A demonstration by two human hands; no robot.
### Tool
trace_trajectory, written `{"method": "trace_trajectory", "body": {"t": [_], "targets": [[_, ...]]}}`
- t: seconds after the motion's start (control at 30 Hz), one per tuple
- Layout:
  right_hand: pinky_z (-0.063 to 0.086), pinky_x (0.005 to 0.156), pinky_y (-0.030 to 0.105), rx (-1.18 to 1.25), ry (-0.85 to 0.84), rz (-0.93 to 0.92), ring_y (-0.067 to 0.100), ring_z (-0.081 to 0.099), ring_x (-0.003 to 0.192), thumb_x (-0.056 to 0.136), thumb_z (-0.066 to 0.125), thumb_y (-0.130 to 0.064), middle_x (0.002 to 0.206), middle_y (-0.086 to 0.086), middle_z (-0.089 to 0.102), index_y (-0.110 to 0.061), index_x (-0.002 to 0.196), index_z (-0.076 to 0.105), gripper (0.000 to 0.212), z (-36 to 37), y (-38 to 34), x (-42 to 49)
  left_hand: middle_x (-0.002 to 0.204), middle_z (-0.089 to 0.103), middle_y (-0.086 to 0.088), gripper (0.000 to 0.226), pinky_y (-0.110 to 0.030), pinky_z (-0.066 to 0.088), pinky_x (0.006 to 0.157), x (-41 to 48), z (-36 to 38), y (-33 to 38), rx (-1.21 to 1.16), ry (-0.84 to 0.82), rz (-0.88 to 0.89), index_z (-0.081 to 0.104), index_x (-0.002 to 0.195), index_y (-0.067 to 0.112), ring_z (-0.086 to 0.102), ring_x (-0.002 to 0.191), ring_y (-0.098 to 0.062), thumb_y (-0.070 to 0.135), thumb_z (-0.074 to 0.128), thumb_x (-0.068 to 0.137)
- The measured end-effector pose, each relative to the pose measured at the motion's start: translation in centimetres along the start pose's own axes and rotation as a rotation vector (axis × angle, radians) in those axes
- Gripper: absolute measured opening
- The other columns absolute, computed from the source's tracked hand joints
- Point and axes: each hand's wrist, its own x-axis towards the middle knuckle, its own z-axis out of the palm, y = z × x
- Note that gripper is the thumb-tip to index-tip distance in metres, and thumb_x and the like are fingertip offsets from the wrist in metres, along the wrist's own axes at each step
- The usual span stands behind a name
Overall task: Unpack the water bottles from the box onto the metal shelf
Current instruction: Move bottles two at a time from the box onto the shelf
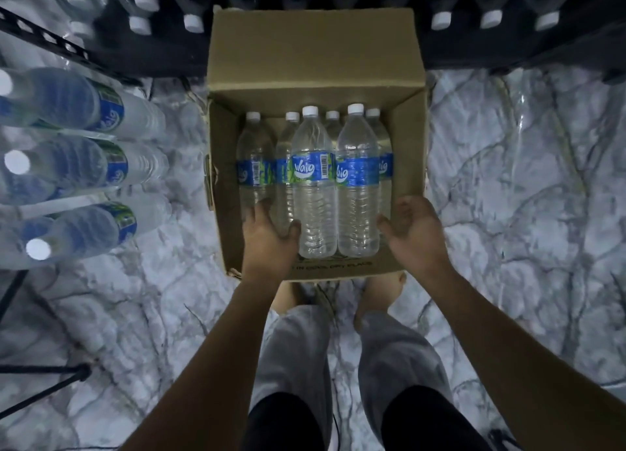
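An open cardboard box [408, 139] stands on the marble floor [525, 196], its far flap raised against the front of the dark metal shelf [44, 37] and its near flap folded out just ahead of the person's bare feet [382, 291]. Six water bottles lie inside with their white caps toward the far wall. Four form the lower layer [254, 166]. Two lie on top: the upper left bottle [313, 193] and the upper right bottle [357, 196], touching side by side. A strip of bare cardboard shows between the caps and the far wall, a narrower one along the left wall, and hardly any by the right wall. The left hand [267, 237] lies on the near ends of the lower left bottles, its thumb against the upper left bottle; its fingertips are blurred, so I cannot tell whether it grips. The right hand [411, 233] is inside the near right corner, fingers loosely curled and holding nothing, its thumb just beside the upper right bottle. Floor lies open on both sides of the box. More bottles [193, 22] line the shelf behind the far flap, and three capped bottles [67, 166] stand at the left edge of the view.
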Motion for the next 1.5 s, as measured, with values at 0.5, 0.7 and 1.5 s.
{"method": "trace_trajectory", "body": {"t": [0.5, 0.7, 1.5], "targets": [[0.053, 0.09, 0.038, 0.149, -0.162, 0.167, 0.011, 0.061, 0.107, 0.047, 0.08, -0.072, 0.121, -0.007, 0.059, -0.025, 0.129, 0.041, 0.103, 8.8, 5.1, 8.9, 0.15, 0.039, -0.011, 0.111, -0.048, 0.038, 0.114, 10.4, 9.6, -1.8, -0.141, -0.098, -0.084, 0.028, 0.148, 0.008, 0.041, 0.138, -0.03, 0.06, 0.081, 0.066], [0.057, 0.066, 0.023, 0.175, -0.119, 0.202, 0.0, 0.066, 0.076, 0.053, 0.089, -0.052, 0.085, -0.012, 0.068, -0.03, 0.089, 0.06, 0.051, 9.1, 4.4, 9.2, 0.136, 0.06, -0.009, 0.129, -0.042, 0.053, 0.099, 10.8, 9.0, -1.4, -0.094, -0.088, -0.104, 0.045, 0.142, 0.009, 0.059, 0.122, -0.028, 0.079, 0.075, 0.038], [0.058, 0.08, 0.032, 0.493, -0.211, 0.11, 0.014, 0.073, 0.087, 0.065, 0.088, -0.012, 0.093, 0.0, 0.077, -0.014, 0.102, 0.07, 0.041, -4.6, -4.7, -2.6, 0.083, 0.077, 0.013, 0.031, -0.014, 0.055, 0.067, -3.3, -4.7, 4.3, -0.521, -0.163, 0.077, 0.071, 0.102, 0.014, 0.073, 0.078, -0.001, 0.003, 0.081, 0.075]]}}
